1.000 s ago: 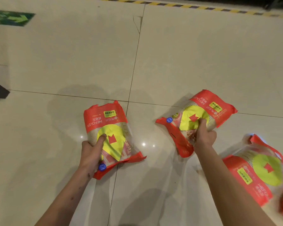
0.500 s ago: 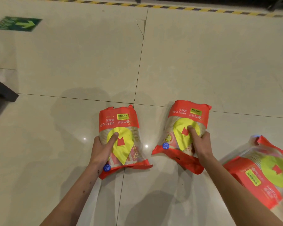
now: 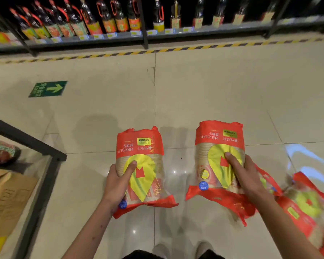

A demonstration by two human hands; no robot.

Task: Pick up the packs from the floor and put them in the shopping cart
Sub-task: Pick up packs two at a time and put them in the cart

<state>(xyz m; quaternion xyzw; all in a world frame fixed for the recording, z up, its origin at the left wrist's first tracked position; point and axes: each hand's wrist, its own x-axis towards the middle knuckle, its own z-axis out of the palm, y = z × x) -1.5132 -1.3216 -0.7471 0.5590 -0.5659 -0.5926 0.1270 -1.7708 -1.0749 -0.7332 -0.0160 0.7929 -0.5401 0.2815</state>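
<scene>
Tiled floor (image 3: 213, 101): each hand grips a pack; more packs (image 3: 305, 206) right.

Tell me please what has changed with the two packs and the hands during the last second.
The pack in the right hand has turned from slanted to upright, red top away from the person, and now matches the pack in the left hand. Both packs have come up from the floor as the view rose to show a shelf of bottles. Both grips stayed. The third pack remains at the right.

Blurred red pack (image 3: 305, 206) cut off at lower right edge, cardboard box (image 3: 6, 199) cropped at left edge, bottle (image 3: 108, 17) labels unreadable along top.
</scene>
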